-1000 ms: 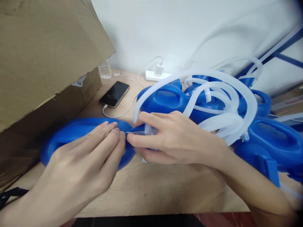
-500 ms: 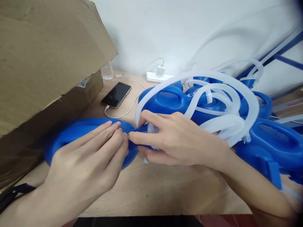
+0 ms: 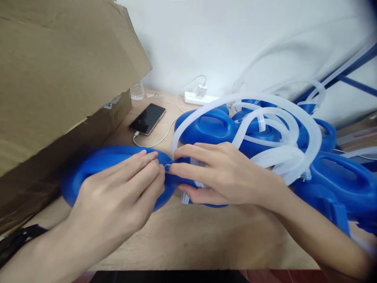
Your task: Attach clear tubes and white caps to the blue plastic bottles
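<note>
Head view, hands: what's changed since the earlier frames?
The fingers of the right hand have edged away from the left hand, exposing a clear loop between them. The picture slid slightly right, likely camera movement. Nothing visibly let go; both hands stay on the blue bottle. Phone unmoved.

The 2 hands, left hand (image 3: 123, 192) and right hand (image 3: 218, 173), meet at the neck of 1 blue container (image 3: 118, 157) above the desk (image 3: 188, 239).

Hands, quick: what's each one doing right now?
Left hand: fingers bunched at the blue container's neck; grip hidden.
Right hand: closed around the neck's clear fitting.
</note>
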Demonstrator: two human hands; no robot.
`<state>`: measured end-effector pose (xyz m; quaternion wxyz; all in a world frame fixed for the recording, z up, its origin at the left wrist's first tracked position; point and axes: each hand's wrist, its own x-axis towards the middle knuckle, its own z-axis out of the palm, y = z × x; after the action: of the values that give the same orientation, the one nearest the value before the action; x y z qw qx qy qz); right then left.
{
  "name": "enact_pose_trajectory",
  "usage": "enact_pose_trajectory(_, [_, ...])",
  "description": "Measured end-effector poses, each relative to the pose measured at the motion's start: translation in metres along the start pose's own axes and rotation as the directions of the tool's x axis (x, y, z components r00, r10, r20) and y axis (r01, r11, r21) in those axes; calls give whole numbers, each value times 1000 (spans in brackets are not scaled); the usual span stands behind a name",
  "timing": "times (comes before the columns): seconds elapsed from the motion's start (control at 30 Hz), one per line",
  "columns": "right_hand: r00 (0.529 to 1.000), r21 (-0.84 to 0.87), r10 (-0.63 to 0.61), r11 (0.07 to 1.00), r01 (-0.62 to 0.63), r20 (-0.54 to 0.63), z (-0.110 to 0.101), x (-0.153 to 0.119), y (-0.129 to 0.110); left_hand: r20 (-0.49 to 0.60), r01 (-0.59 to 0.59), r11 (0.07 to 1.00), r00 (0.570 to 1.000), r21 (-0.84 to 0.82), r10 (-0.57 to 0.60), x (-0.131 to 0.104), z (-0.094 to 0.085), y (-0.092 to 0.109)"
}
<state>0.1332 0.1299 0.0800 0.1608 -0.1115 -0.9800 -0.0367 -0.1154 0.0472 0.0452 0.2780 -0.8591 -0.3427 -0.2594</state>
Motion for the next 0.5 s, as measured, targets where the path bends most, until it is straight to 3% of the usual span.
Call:
enact_pose_trajectory(0.23, [998, -2, -18, 1000, 18, -65, 3, -1, 0, -3, 35, 998, 999, -44, -35, 3, 1, 1])
enact_pose_trajectory(0.5, [999, -42, -36, 998, 37, 18, -3, -3, 1, -37, 50, 993, 998, -103, -54, 6, 5, -2])
